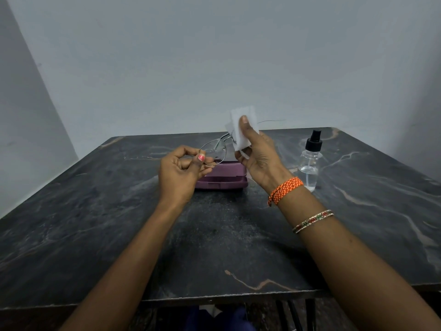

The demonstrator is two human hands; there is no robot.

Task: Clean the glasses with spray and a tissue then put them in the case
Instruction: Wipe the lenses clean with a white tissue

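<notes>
Left hand (180,172) grip pinches glasses (213,151) rim | right hand (259,152) grip clamps tissue (241,126) | spray bottle (310,161) bears no readable writing

Left hand (181,172) pinching, right hand (259,155) raised, gripping.

Your dark marble bench (214,247) carries a closed purple case (224,179) and, right of it, an upright spray bottle (310,163).
</notes>
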